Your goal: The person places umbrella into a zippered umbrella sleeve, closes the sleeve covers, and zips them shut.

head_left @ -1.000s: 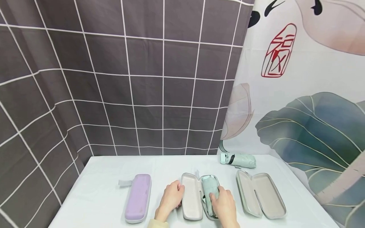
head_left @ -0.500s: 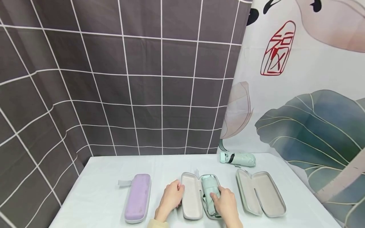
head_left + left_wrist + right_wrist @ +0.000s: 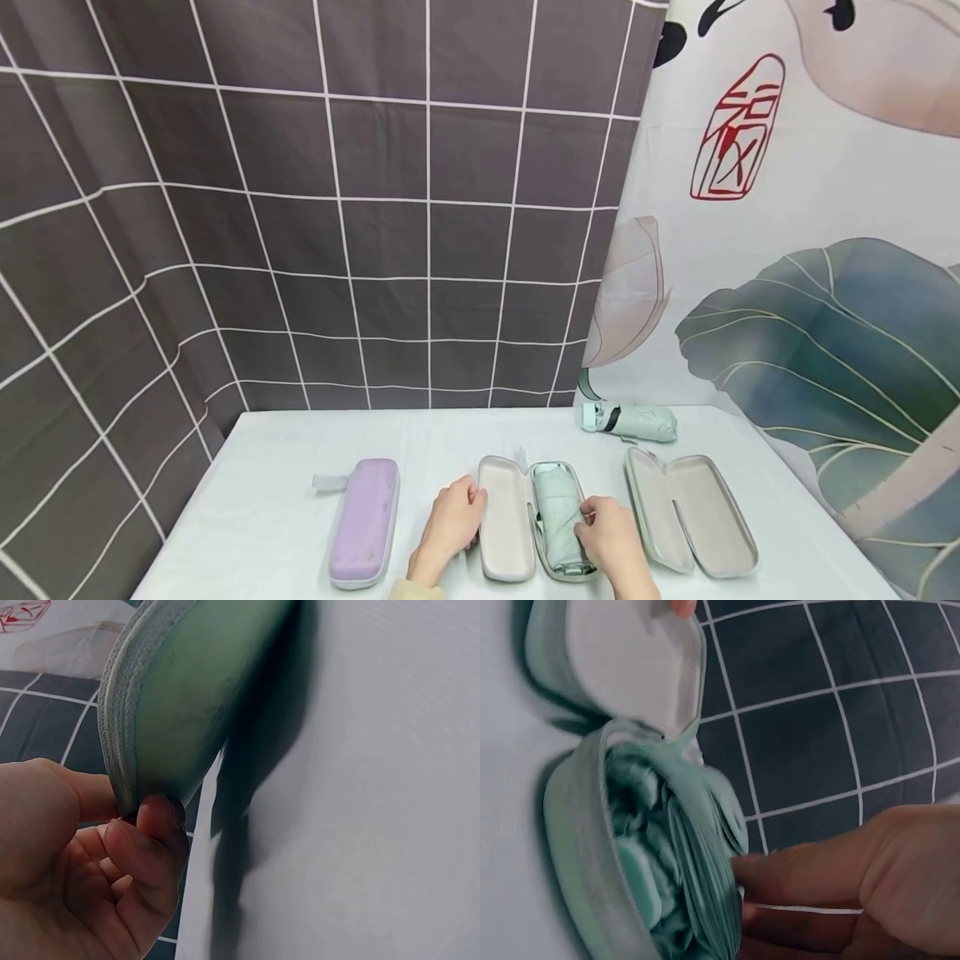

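You are working at a white table [image 3: 247,508] backed by a dark grid-patterned curtain [image 3: 300,217] and, to your right, a cloth printed with lotus leaves [image 3: 810,250]. A closed lilac case [image 3: 364,521] lies well to your left, an empty open case [image 3: 690,510] just to your right, and a spare folded umbrella [image 3: 630,422] sits behind it. Your left hand [image 3: 450,525] has its curled fingers gripping the lid edge of the middle open case [image 3: 504,521]. Your right hand [image 3: 613,542] rests its fingertips against the mint umbrella [image 3: 558,517] lying inside that case; whether it pinches the fabric is hard to tell.
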A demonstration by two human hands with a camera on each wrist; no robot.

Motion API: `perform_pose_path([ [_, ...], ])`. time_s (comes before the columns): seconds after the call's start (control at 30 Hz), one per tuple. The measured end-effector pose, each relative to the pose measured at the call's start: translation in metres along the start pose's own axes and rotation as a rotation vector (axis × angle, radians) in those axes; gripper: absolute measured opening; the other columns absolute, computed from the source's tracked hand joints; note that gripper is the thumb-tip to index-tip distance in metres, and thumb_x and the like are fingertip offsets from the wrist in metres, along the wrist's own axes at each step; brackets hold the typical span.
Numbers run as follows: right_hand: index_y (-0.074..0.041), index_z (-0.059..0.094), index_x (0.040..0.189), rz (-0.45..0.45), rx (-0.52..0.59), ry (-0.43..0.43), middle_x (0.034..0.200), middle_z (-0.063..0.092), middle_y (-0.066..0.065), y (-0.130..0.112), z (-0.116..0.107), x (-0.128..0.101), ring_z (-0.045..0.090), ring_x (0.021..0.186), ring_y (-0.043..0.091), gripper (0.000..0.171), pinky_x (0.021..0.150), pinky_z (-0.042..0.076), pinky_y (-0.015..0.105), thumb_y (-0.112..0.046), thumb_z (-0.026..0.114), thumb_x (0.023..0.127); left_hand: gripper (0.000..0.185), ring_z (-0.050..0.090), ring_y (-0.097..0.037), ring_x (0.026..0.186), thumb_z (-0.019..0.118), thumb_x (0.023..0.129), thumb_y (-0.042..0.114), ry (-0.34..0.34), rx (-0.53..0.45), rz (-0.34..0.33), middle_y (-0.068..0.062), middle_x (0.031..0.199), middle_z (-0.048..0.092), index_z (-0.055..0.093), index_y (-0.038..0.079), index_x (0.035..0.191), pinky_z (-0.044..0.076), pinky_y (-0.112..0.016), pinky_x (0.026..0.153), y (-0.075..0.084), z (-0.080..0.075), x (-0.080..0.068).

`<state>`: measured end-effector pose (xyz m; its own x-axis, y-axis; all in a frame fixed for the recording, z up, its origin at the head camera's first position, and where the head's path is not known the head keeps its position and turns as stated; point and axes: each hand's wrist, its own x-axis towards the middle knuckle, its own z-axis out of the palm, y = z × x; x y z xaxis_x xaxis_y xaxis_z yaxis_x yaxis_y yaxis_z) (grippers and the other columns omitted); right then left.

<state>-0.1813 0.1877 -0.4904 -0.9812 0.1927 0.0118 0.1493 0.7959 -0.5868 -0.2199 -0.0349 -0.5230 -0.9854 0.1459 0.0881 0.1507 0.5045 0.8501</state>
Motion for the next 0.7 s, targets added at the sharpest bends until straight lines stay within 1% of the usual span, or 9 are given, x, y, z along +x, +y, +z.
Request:
perform_pose_path([
  [0.13, 0.002, 0.066, 0.086, -0.019, -0.016, 0.013, 0.071, 0.058, 0.003, -0.001, -0.001, -0.002, 0.055, 0.069, 0.022, 0.012, 0.066, 0.048, 0.043, 0.003, 0.072, 0.076, 0.028, 0.046, -0.007, 0.036, 0.055, 0.098, 0.016, 0.000, 0.002, 0.010, 0.004, 0.050, 0.048, 0.045, 0.013, 0.073, 0.036, -0.022, 0.035, 0.001, 0.000, 0.000],
  [0.23, -0.002, 0.063, 0.083, -0.027, 0.017, 0.010, 0.068, 0.051, 0.001, 0.001, 0.001, 0.000, 0.049, 0.067, 0.020, 0.011, 0.063, 0.045, 0.040, 0.002, 0.072, 0.077, 0.027, 0.046, -0.006, 0.036, 0.054, 0.099, 0.016, 0.002, 0.007, 0.009, 0.004, 0.050, 0.049, 0.045, 0.013, 0.073, 0.036, -0.022, 0.035, 0.000, -0.001, 0.000],
  [0.3, -0.004, 0.061, 0.082, -0.038, 0.043, -0.003, 0.069, 0.050, 0.001, 0.005, 0.001, 0.002, 0.048, 0.067, 0.019, 0.012, 0.063, 0.043, 0.038, 0.001, 0.072, 0.078, 0.027, 0.046, -0.006, 0.036, 0.054, 0.099, 0.015, 0.007, 0.006, 0.012, 0.004, 0.050, 0.049, 0.046, 0.013, 0.073, 0.036, -0.021, 0.034, -0.001, -0.001, 0.001],
  [0.43, -0.004, 0.062, 0.084, -0.044, 0.158, -0.033, 0.072, 0.054, 0.000, 0.017, 0.000, 0.008, 0.050, 0.068, 0.017, 0.011, 0.063, 0.043, 0.034, -0.003, 0.072, 0.080, 0.027, 0.045, -0.005, 0.035, 0.053, 0.099, 0.015, 0.005, -0.003, 0.013, 0.004, 0.050, 0.050, 0.046, 0.013, 0.073, 0.037, -0.022, 0.034, -0.001, -0.002, 0.002],
  [0.57, -0.002, 0.065, 0.085, -0.018, 0.318, -0.014, 0.074, 0.058, 0.001, 0.033, 0.004, 0.015, 0.052, 0.069, 0.016, 0.006, 0.062, 0.043, 0.031, -0.007, 0.069, 0.087, 0.027, 0.046, -0.006, 0.035, 0.054, 0.099, 0.016, 0.002, -0.012, 0.007, 0.003, 0.050, 0.051, 0.047, 0.012, 0.074, 0.038, -0.023, 0.035, 0.000, -0.001, -0.001],
  [0.7, 0.004, 0.067, 0.098, 0.000, 0.409, 0.020, 0.078, 0.058, 0.003, 0.044, 0.011, 0.024, 0.050, 0.072, 0.017, 0.013, 0.061, 0.042, 0.029, -0.007, 0.063, 0.092, 0.026, 0.048, -0.008, 0.036, 0.055, 0.099, 0.019, -0.004, -0.029, -0.008, 0.002, 0.051, 0.052, 0.048, 0.012, 0.075, 0.041, -0.024, 0.036, 0.000, 0.001, -0.002],
])
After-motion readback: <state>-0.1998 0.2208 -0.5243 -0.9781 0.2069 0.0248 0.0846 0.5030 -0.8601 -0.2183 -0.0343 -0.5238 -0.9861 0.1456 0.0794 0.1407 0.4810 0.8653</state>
